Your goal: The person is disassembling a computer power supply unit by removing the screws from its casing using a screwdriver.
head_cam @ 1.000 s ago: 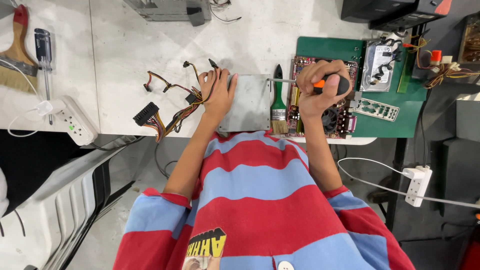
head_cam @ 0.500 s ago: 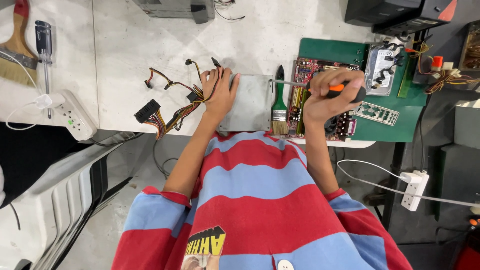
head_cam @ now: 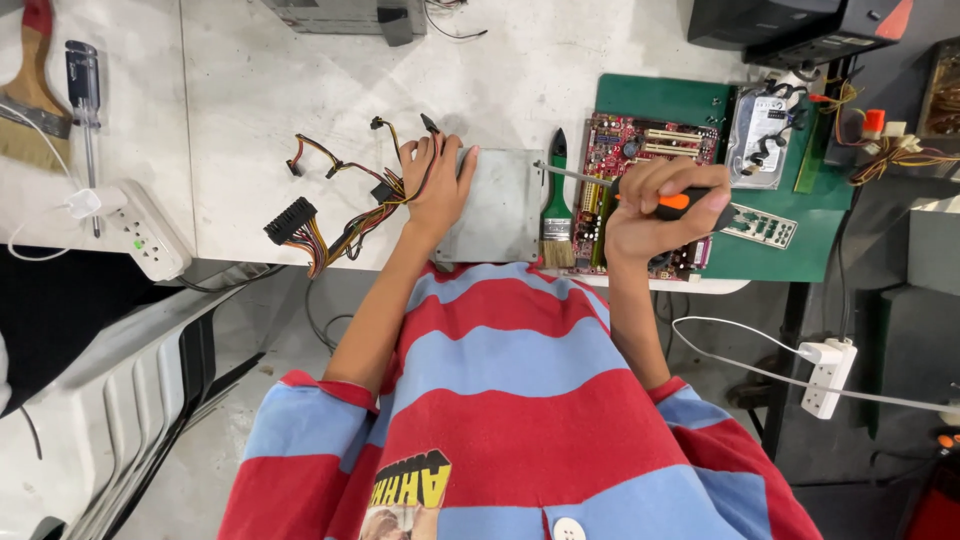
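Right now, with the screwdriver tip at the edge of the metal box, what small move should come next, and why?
Probably seat the tip squarely in the screw before turning. The right hand holds the screwdriver nearly flat, its tip at the right edge of the metal box, close above the brush. The left hand already presses the box down, so it looks braced. Whether the tip sits in a screw head is too small to tell.

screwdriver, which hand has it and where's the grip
The right hand grips the screwdriver by its orange and black handle, tip at the metal box. The left hand lies flat on the box, gripping nothing.
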